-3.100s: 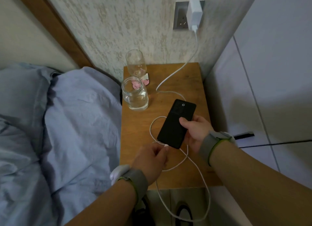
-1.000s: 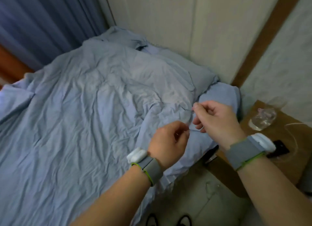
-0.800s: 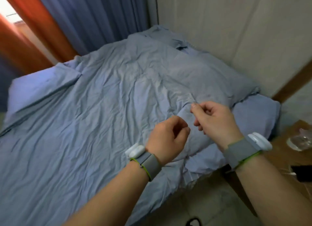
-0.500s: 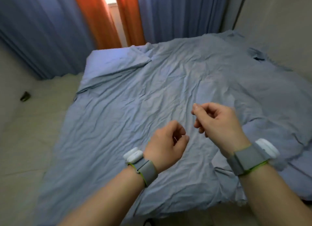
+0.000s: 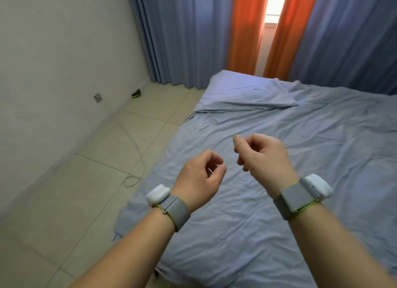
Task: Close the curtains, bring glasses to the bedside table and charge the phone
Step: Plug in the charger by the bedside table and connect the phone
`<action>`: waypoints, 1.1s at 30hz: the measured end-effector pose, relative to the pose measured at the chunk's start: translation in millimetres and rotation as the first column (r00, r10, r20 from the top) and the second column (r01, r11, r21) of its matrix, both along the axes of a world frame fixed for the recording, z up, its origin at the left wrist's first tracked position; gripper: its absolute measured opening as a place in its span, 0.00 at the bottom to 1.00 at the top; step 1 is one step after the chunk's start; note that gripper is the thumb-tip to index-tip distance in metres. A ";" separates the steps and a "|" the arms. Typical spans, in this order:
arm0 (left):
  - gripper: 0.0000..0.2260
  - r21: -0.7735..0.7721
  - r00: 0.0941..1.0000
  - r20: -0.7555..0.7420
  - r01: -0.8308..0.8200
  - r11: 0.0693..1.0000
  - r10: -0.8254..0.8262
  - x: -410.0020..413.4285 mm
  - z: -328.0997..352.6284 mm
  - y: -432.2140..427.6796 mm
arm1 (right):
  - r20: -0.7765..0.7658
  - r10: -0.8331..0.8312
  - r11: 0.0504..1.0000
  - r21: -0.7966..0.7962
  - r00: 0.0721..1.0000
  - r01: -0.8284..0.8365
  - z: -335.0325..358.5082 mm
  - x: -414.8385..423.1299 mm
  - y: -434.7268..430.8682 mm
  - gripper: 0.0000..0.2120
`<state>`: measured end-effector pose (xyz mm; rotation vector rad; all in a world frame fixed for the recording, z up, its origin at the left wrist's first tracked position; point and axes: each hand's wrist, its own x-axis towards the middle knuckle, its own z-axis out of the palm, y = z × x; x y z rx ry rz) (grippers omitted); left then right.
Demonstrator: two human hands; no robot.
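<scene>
A home bedroom: a bed under a wrinkled pale-blue sheet (image 5: 268, 137), long blue and orange window curtains (image 5: 247, 30), and a cream tiled floor (image 5: 107, 158).

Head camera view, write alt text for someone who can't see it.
Two empty hands, left hand and right hand, loosely curled, hover over a blue bed. Beyond, orange curtains leave a bright gap between blue curtains.

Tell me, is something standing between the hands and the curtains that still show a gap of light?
Yes. The bed with its blue sheet lies between both hands, left hand and right hand, and the orange curtains with the bright gap. The tiled floor along the bed's left side looks passable, except a thin cable.
</scene>
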<state>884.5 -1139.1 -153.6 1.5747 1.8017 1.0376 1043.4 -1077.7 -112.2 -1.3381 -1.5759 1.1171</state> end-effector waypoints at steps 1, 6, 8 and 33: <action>0.02 0.021 1.000 0.004 -0.016 1.000 0.016 -17.8 2.2 2.9 | 0.010 0.004 1.000 0.016 1.000 -0.004 4.2 -19.6 3.6 0.19; 0.01 0.046 0.998 0.035 -0.047 0.998 0.045 -96.8 5.5 10.9 | 0.025 0.013 0.999 0.052 1.000 -0.015 8.2 -97.9 17.5 0.22; 0.01 0.049 0.999 0.023 -0.041 0.998 0.040 -142.4 4.9 24.7 | 0.036 -0.008 0.998 0.067 0.999 0.006 9.7 -138.7 26.8 0.23; 0.02 0.061 0.997 0.019 0.080 0.995 -0.081 -388.6 43.7 134.1 | -0.022 -0.136 0.982 0.130 0.990 0.138 43.3 -384.6 111.8 0.22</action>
